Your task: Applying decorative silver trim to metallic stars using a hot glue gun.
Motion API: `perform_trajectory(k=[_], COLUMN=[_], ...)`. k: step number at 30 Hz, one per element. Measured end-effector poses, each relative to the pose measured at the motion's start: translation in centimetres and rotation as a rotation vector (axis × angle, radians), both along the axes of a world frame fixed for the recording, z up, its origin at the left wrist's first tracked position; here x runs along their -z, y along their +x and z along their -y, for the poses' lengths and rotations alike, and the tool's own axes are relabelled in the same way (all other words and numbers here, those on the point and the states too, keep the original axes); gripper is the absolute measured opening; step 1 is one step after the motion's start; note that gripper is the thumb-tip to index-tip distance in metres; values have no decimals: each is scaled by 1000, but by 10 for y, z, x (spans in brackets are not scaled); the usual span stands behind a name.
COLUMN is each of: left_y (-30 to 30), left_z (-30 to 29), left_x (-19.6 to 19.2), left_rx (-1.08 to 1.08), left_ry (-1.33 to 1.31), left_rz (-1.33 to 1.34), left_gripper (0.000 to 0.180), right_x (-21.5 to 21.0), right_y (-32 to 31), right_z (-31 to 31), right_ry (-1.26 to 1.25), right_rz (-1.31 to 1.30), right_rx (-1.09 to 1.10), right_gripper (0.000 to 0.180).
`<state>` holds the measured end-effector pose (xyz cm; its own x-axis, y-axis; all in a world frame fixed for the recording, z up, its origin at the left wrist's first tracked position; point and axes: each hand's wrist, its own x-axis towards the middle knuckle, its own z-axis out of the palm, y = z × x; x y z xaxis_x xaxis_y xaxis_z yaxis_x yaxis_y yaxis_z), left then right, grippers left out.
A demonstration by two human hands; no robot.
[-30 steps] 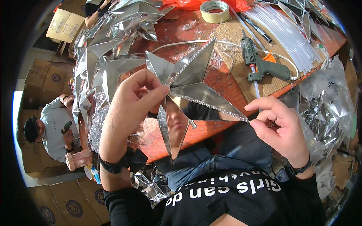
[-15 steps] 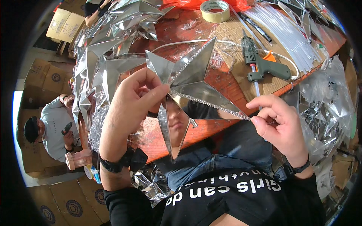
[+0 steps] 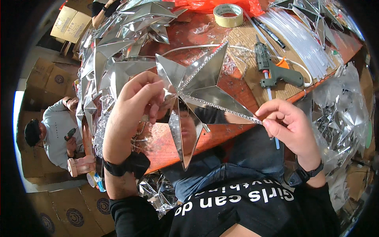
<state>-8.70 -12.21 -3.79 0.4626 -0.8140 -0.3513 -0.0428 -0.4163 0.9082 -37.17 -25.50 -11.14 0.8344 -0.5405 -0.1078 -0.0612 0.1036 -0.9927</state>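
Note:
A silver mirror-faced star (image 3: 199, 85) tilts in front of me, its lower point past the table edge. Strips of rhinestone chain (image 3: 221, 106) run along two ridges, from the centre to the upper right point and to the right point. My right hand (image 3: 290, 126) is closed, thumb and forefinger pinching the chain's end at the right tip. My left hand (image 3: 136, 104) has curled fingers around the star's left point, which they mostly hide. Right of the star lies a dark green glue gun (image 3: 272, 67) with an orange trigger.
Many silver stars (image 3: 114, 47) pile up at left. A tape roll (image 3: 228, 15), a black marker (image 3: 272, 35) and clear glue sticks (image 3: 296, 35) lie at the back. A clear plastic bag (image 3: 335, 114) hangs at right. Another person (image 3: 59, 132) works at far left.
My left hand has let go of the chain at the star's centre and drawn back left to the left point. The right hand keeps its pinch at the right tip.

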Motion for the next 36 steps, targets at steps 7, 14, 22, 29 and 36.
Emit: perform_trajectory(k=[7, 14, 22, 29, 36], left_y=[30, 38, 21, 19, 27], left_z=[-39, -54, -61, -70, -75], left_x=[27, 56, 54, 40, 47], left_rx=[-249, -62, 127, 172, -179], left_ry=[-327, -440, -113, -144, -362], left_rz=[336, 930, 641, 788, 691], left_gripper=[19, 18, 75, 65, 24], right_x=[-14, 1, -8, 0, -24], right_y=[-6, 5, 5, 4, 9], right_z=[43, 84, 101, 103, 97], right_ry=[-1146, -1346, -1639, -700, -616], right_rz=[-242, -390, -338, -132, 137], right_rx=[324, -22, 38, 522, 717], right_gripper=[25, 45, 41, 21, 26])
